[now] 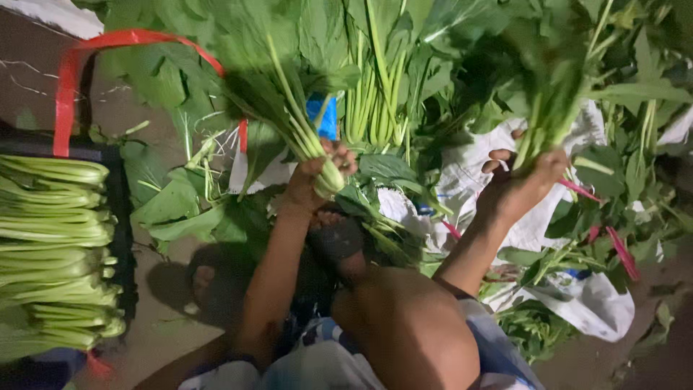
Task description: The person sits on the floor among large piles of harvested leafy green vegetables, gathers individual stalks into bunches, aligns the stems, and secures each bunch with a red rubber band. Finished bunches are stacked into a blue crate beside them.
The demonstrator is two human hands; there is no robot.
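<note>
Hands (pixel 317 177) (pixel 523 180) apparently gripping greens (pixel 289 94)

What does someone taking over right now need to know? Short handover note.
Left hand: closed around the stem end of a leafy green bunch.
Right hand: gripping a second bunch by its stems, blurred.
Done: trimmed greens stacked in the black crate at far left.
Left: loose greens pile on the white sack ahead, unsorted.

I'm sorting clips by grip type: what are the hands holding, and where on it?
Each holds a bunch of leafy greens by the stem base: left hand one bunch, right hand another.
</note>
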